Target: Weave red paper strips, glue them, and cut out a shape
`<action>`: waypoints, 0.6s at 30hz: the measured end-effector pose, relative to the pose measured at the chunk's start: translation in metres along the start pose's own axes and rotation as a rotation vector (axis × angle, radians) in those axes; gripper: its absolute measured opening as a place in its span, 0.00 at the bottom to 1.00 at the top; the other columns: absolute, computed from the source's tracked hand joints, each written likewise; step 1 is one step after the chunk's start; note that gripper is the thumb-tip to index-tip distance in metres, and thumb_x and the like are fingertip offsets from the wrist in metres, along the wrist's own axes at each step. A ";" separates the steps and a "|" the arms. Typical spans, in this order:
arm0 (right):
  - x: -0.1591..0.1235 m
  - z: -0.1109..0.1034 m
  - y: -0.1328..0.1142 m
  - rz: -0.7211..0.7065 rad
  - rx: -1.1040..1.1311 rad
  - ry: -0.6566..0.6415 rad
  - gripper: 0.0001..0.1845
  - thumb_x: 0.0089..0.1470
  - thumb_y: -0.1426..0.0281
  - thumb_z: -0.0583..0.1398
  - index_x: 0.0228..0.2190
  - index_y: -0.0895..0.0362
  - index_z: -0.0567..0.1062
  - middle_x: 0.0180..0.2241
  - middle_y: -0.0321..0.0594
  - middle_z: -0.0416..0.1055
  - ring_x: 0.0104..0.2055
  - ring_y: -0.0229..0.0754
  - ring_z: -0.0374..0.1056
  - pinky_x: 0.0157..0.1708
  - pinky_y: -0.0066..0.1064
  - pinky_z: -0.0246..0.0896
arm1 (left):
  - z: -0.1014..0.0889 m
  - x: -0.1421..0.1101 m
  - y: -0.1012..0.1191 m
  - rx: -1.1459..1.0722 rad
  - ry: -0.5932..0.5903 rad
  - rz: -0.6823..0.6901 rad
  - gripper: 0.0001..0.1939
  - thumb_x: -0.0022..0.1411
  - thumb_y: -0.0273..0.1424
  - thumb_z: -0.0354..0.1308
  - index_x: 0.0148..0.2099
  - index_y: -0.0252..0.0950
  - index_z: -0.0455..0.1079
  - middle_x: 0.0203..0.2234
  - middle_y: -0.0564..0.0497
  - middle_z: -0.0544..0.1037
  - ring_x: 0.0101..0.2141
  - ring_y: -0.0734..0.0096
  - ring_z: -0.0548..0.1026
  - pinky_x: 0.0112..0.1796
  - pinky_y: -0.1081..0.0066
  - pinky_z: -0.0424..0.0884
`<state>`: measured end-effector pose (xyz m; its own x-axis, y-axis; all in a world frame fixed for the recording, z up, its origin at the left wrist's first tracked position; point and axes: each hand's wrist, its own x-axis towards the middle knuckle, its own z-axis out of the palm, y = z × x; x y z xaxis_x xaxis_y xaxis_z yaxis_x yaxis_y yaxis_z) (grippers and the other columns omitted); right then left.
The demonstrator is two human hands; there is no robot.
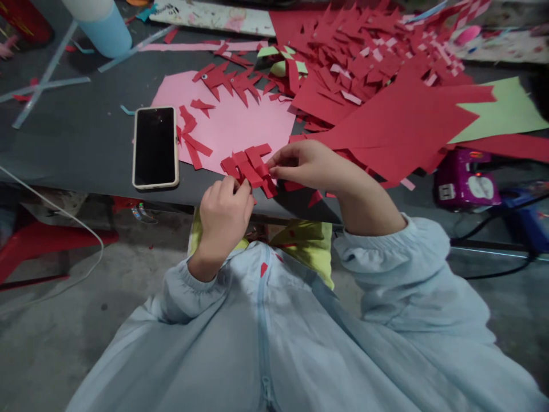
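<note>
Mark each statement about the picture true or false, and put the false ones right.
1. The phone lies with its dark screen facing up. True.
2. The bottle holds red liquid. False: the liquid in the bottle is light blue.
3. The left hand and right hand are both at the red strips. True.
4. The large sheet beneath the googly-eyed red pieces is green. False: that sheet is pink.
</note>
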<state>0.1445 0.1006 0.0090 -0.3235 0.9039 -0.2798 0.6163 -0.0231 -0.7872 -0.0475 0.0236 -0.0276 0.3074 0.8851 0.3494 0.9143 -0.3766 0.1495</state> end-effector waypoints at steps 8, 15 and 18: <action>-0.002 -0.002 -0.006 0.009 -0.004 -0.041 0.03 0.44 0.73 0.66 0.25 0.58 0.76 0.21 0.35 0.67 0.25 0.37 0.61 0.26 0.31 0.56 | -0.001 0.000 0.001 0.004 -0.012 -0.009 0.15 0.68 0.29 0.51 0.52 0.37 0.75 0.35 0.45 0.76 0.36 0.59 0.72 0.36 0.63 0.66; -0.006 -0.001 -0.012 0.124 -0.097 -0.063 0.11 0.45 0.68 0.68 0.18 0.58 0.73 0.15 0.31 0.59 0.21 0.33 0.53 0.22 0.30 0.46 | -0.001 0.000 0.001 0.009 -0.011 -0.011 0.14 0.68 0.29 0.52 0.52 0.38 0.75 0.35 0.45 0.76 0.36 0.60 0.72 0.36 0.63 0.65; -0.007 0.000 -0.009 0.068 -0.066 0.000 0.09 0.46 0.69 0.67 0.20 0.58 0.74 0.17 0.33 0.63 0.22 0.35 0.58 0.22 0.30 0.51 | 0.000 0.000 0.001 -0.002 -0.007 -0.007 0.14 0.68 0.29 0.52 0.52 0.38 0.74 0.35 0.45 0.76 0.36 0.59 0.72 0.35 0.62 0.65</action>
<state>0.1411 0.0946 0.0183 -0.2794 0.9012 -0.3314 0.6827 -0.0562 -0.7285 -0.0468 0.0227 -0.0272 0.3033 0.8896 0.3414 0.9159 -0.3710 0.1532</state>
